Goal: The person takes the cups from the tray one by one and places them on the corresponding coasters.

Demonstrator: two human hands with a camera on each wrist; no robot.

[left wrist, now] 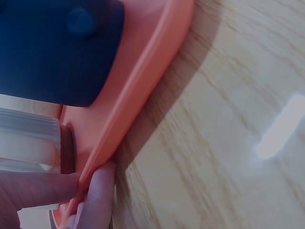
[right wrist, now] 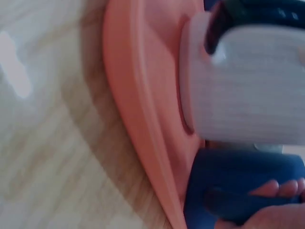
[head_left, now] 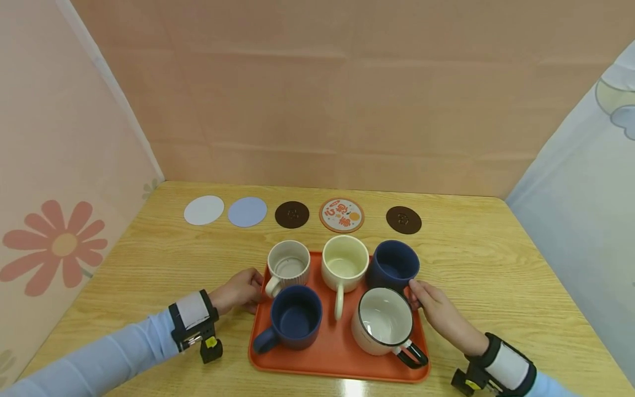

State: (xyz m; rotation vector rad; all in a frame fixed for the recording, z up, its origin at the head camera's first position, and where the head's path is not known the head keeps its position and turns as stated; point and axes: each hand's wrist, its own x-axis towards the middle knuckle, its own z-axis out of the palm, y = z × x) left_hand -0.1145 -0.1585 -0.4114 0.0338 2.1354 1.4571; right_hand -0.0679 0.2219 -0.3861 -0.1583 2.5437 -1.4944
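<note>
An orange-red tray [head_left: 333,358] carries several mugs. My left hand [head_left: 240,290] pinches the tray's left rim between thumb and fingers, beside a ribbed off-white mug [head_left: 289,262]. At the tray's back right stands a navy mug [head_left: 395,264]; the fingers of my right hand [head_left: 440,313] curl round its handle, as the right wrist view shows. Nearer the front sits a white mug with a black rim and black handle [head_left: 384,320]. A cream mug [head_left: 344,264] is at the back middle, and a second navy mug [head_left: 296,318] at the front left, its handle toward the lower left.
Along the back of the wooden table lies a row of round coasters: white [head_left: 204,210], pale lilac [head_left: 247,212], dark brown [head_left: 292,214], a patterned one [head_left: 342,215] and another dark brown one [head_left: 404,220]. Cloth walls [head_left: 342,99] enclose the table's back and sides.
</note>
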